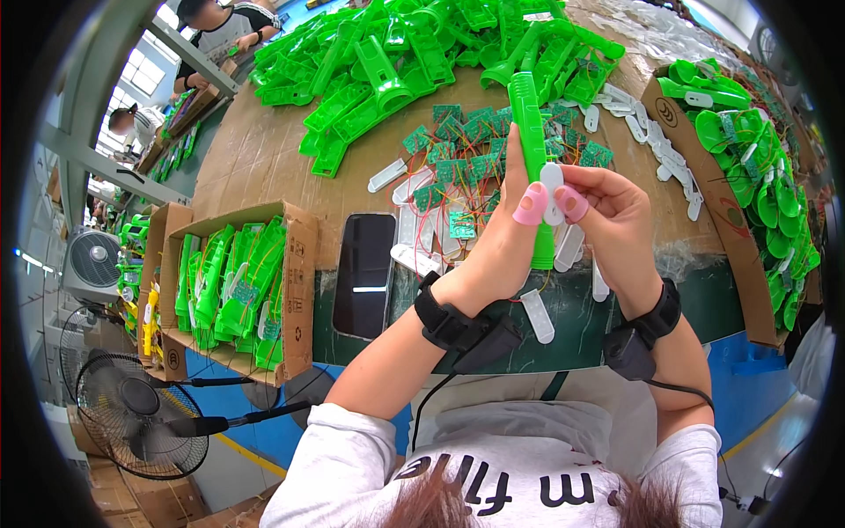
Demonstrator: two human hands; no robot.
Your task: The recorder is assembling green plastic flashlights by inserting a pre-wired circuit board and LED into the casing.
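My left hand (503, 236) is wrapped round a long green plastic housing (527, 119), held upright over the table. Against the housing's side lies a white rounded plastic cover (552, 187), pinched by my right hand (623, 214) between thumb and forefinger. Both thumbs wear pink finger cots, and the left one presses beside the cover. Beneath and behind my hands lie green circuit boards (480, 141) with red and yellow wires. Loose white covers (537, 317) are scattered near the table's front edge. My palms hide part of the housing.
Green housings (378, 75) are heaped at the back. Left of my arm are a phone (363, 275) and a cardboard box (299, 290) of wired green housings. Another box (717, 216) of green parts stands right. A fan (141, 400) is at lower left; a person (224, 35) works far left.
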